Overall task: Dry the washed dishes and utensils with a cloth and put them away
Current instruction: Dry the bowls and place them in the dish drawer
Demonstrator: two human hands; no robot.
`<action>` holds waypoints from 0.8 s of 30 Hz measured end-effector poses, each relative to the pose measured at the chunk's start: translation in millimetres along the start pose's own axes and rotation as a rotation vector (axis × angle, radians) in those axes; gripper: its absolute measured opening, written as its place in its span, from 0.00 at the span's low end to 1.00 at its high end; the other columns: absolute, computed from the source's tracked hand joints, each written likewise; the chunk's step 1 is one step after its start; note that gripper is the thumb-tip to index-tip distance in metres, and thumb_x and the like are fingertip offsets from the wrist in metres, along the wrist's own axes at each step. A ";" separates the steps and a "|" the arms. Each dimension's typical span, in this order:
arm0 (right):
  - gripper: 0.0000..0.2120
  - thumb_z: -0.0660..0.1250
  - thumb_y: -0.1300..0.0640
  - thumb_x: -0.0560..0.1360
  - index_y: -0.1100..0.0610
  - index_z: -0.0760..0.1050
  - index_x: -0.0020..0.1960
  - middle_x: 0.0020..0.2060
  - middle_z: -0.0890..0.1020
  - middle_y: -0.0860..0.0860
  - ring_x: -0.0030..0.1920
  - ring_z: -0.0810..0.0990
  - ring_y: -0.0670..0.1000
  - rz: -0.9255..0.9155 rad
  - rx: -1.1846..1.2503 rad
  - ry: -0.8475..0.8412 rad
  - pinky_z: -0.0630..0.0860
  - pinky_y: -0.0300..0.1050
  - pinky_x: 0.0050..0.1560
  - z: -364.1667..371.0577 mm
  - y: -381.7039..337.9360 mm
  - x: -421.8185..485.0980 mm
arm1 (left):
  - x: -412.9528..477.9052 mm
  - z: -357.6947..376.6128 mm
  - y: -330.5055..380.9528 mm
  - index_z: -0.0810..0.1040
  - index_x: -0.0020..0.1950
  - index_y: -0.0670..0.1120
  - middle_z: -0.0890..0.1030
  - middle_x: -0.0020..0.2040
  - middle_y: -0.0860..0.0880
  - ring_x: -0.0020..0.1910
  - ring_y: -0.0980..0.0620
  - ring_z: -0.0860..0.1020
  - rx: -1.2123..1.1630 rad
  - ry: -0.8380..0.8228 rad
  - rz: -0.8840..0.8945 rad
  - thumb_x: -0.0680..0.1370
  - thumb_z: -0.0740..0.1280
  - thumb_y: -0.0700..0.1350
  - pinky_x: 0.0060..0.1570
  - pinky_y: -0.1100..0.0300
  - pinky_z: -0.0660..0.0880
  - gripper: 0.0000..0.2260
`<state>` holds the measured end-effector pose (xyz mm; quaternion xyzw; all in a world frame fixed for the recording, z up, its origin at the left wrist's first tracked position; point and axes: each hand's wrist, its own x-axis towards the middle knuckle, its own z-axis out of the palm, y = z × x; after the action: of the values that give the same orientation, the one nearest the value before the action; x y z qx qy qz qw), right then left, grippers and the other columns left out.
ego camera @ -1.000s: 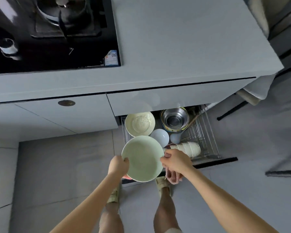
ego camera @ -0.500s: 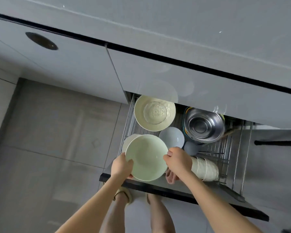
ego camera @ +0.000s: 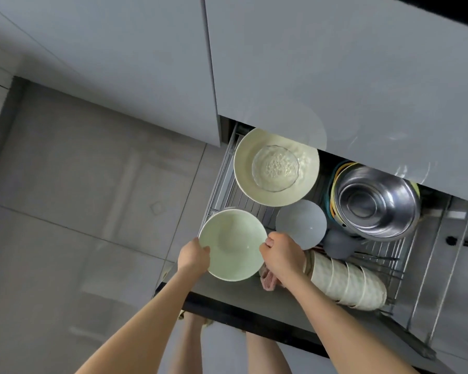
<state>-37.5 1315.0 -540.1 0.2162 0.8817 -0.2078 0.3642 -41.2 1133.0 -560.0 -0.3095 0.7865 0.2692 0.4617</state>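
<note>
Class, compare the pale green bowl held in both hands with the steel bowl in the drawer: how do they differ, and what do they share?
The pale green bowl is matt; the steel bowl is shiny metal. The left hand and right hand grip the pale green bowl by its rim; the steel bowl lies untouched in the wire drawer. Both are round, open side up.

Wire drawer [ego camera: 235, 295] pulled open under grey cabinet fronts. Left hand [ego camera: 193, 256] and right hand [ego camera: 283, 256] grip opposite rims of pale green bowl [ego camera: 231, 244], held upright over drawer's front left corner. Pinkish cloth [ego camera: 268, 279] bunched under right hand. Back left: cream plate [ego camera: 246, 168] carrying glass dish [ego camera: 275, 168]. Centre: grey bowl [ego camera: 300, 224]. Back right: nested steel bowls [ego camera: 376, 203]. Front right: cream bowls [ego camera: 346, 282] stacked on their side
</note>
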 end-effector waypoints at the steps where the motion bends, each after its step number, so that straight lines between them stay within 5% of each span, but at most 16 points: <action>1: 0.18 0.61 0.58 0.74 0.52 0.57 0.29 0.29 0.61 0.48 0.31 0.64 0.51 -0.002 -0.002 -0.004 0.53 0.43 0.27 2.0 0.3 3.1 | 3.0 2.2 -1.4 0.71 0.60 0.39 0.76 0.44 0.43 0.40 0.44 0.76 0.005 0.004 0.005 0.79 0.58 0.41 0.39 0.54 0.76 0.11; 15: 0.17 0.61 0.58 0.74 0.52 0.58 0.30 0.30 0.65 0.47 0.37 0.67 0.54 0.065 -0.064 -0.024 0.53 0.42 0.27 18.2 8.2 21.1 | 23.0 17.9 -2.9 0.72 0.57 0.38 0.79 0.50 0.39 0.47 0.39 0.80 -0.006 0.035 -0.004 0.79 0.59 0.39 0.48 0.46 0.79 0.09; 19: 0.17 0.61 0.58 0.74 0.51 0.57 0.30 0.36 0.69 0.49 0.38 0.68 0.53 0.079 -0.059 -0.009 0.54 0.41 0.27 21.3 10.5 20.5 | 22.6 18.6 -5.1 0.75 0.54 0.35 0.77 0.43 0.41 0.37 0.43 0.78 -0.190 -0.001 -0.089 0.75 0.56 0.31 0.47 0.46 0.80 0.11; 24: 0.08 0.62 0.54 0.75 0.52 0.68 0.37 0.43 0.78 0.52 0.39 0.73 0.54 0.044 -0.032 -0.003 0.59 0.41 0.30 12.4 13.0 13.2 | 8.8 18.6 -5.4 0.74 0.59 0.36 0.74 0.52 0.41 0.34 0.48 0.76 -0.551 -0.016 -0.209 0.75 0.54 0.30 0.50 0.46 0.80 0.15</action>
<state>-32.2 1322.2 -560.5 0.2296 0.8793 -0.1860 0.3735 -30.1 1140.5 -576.6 -0.5004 0.6438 0.4263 0.3917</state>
